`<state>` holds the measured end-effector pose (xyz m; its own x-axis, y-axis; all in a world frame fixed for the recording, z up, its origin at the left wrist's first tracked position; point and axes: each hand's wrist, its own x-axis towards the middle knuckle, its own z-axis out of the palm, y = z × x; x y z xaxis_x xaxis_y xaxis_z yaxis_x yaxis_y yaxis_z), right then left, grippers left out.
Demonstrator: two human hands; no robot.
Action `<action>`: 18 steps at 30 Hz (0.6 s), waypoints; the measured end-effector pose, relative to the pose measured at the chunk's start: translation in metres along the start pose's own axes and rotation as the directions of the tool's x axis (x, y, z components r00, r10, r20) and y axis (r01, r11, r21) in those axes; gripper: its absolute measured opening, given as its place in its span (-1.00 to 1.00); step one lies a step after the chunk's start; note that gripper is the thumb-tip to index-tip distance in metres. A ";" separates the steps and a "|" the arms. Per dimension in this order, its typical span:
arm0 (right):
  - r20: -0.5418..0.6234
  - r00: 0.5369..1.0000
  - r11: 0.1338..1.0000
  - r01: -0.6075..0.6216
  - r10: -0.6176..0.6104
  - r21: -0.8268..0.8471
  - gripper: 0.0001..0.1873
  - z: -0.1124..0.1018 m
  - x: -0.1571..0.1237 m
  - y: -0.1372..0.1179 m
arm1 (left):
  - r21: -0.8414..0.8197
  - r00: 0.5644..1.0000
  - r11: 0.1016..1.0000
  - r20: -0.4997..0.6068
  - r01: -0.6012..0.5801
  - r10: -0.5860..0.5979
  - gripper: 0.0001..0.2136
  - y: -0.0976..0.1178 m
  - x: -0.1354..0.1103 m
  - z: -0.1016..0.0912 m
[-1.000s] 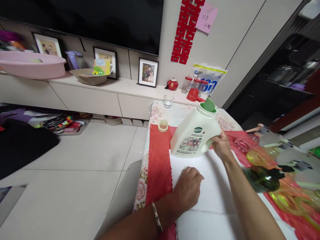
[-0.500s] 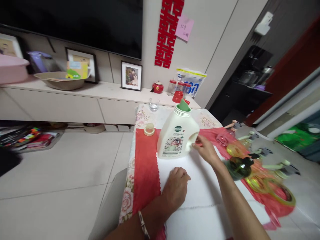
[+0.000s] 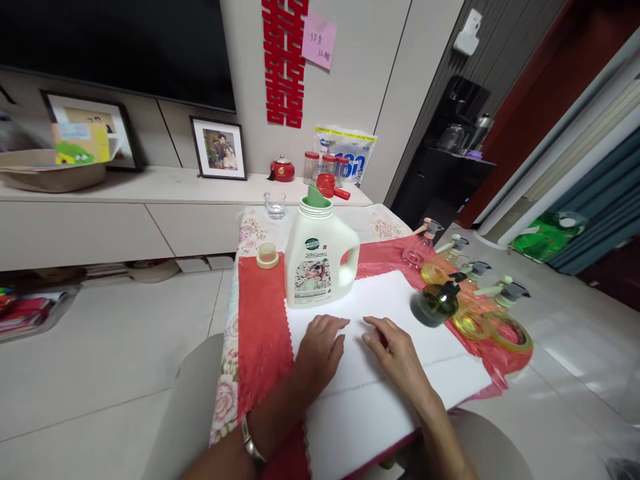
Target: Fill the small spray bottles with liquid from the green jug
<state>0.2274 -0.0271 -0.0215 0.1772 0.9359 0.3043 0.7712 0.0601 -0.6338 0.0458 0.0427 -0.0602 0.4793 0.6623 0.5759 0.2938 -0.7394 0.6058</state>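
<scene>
Left grip (image 3: 319, 348) and right grip (image 3: 395, 352) half-wide, over white sheet (image 3: 357, 423), pale bottle (image 3: 317, 263) beyond

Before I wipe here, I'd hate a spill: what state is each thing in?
Large white bottle: upright, uncapped
Yellowish cap: off, beside the bottle
Glass cup: upright, contents unclear
Dark green pump bottle: pump fitted
White sheet: spread out
Red-lidded jars: lids on
Television: screen dark
Left hand: empty
Right hand: empty
</scene>
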 end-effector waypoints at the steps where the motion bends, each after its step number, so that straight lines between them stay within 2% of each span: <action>1: -0.035 0.999 1.000 -0.009 0.009 -0.005 -0.57 0.000 -0.002 0.001 | 0.032 0.999 0.999 -0.030 0.016 -0.015 -0.71 0.001 0.001 -0.002; 5: -0.214 0.977 0.998 -0.025 0.013 -0.052 -0.34 0.004 -0.011 -0.004 | 0.181 0.988 0.973 -0.070 0.145 -0.134 -0.48 0.005 0.002 -0.008; 7: -0.321 0.943 0.985 0.033 -0.087 -0.170 -0.30 0.009 -0.015 -0.013 | 0.240 0.988 0.958 -0.053 0.155 -0.146 -0.37 0.005 0.002 -0.008; 9: -0.382 0.899 0.944 0.092 -0.215 -0.316 -0.28 0.015 -0.018 -0.021 | 0.309 0.992 0.943 -0.025 0.127 -0.125 -0.32 0.004 0.000 -0.005; 12: -0.391 0.861 0.881 0.127 -0.326 -0.455 -0.22 0.025 -0.019 -0.026 | 0.401 0.997 0.914 0.015 0.063 -0.075 -0.30 0.001 -0.004 0.002; 14: -0.375 0.854 0.850 0.136 -0.360 -0.508 -0.20 0.030 -0.020 -0.024 | 0.430 0.998 0.902 0.037 0.027 -0.048 -0.29 -0.001 -0.008 0.006; 18: -0.302 0.903 0.835 0.102 -0.306 -0.541 -0.26 0.035 -0.021 -0.014 | 0.447 0.992 0.894 0.095 0.029 -0.080 -0.23 -0.003 -0.013 0.010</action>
<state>0.1914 -0.0351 -0.0440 0.1085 0.7216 0.6837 0.9927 -0.0418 -0.1134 0.0467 0.0349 -0.0749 0.5304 0.7048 0.4711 0.6464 -0.6957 0.3132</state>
